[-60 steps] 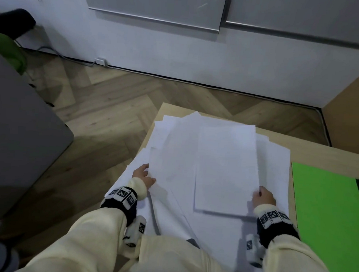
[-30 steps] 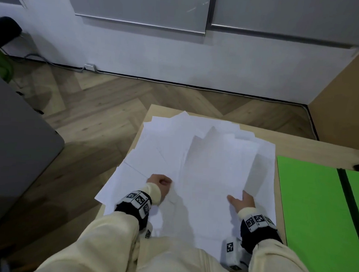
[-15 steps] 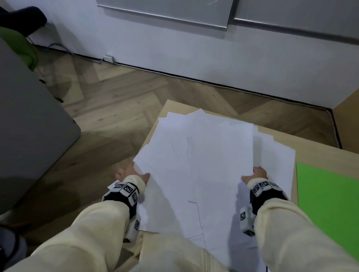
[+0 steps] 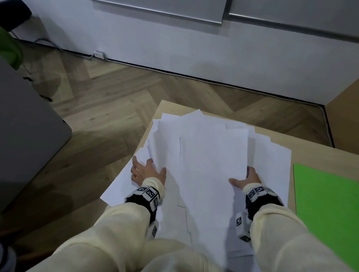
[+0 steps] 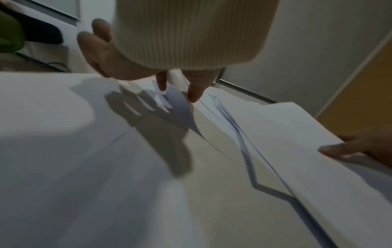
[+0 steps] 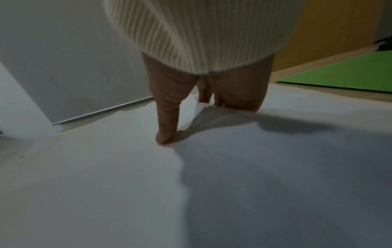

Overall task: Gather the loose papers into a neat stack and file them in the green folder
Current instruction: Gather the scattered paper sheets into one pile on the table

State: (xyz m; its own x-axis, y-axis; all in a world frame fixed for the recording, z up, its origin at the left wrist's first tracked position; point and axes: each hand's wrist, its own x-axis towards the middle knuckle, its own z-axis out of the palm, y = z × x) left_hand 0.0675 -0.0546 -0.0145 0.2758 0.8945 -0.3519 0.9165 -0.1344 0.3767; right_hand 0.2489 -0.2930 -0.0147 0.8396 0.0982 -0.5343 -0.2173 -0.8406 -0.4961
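Gathering scattered sheets, a person in a cream sweater works both hands at the near edges of the loose papers [image 4: 210,158] fanned across a wooden table [image 4: 320,153]. The left hand [image 4: 145,171] lies spread wide and flat, fingers straight, its fingertips reaching under the lifted edges of the sheets just ahead of it. The right hand [image 4: 248,179] rests with its thumb pressed on the top sheet and its fingers hidden past that sheet's edge, so whether it grips or merely pushes cannot be told. The green folder [image 4: 327,208] lies open and flat just to the outside of the right hand, untouched. To do this step well, it seems wise to sweep both hands inward together, palms low, herding the outer sheets toward the middle; those overhanging the table edge beside the left hand could slip to the floor if pushed carelessly.
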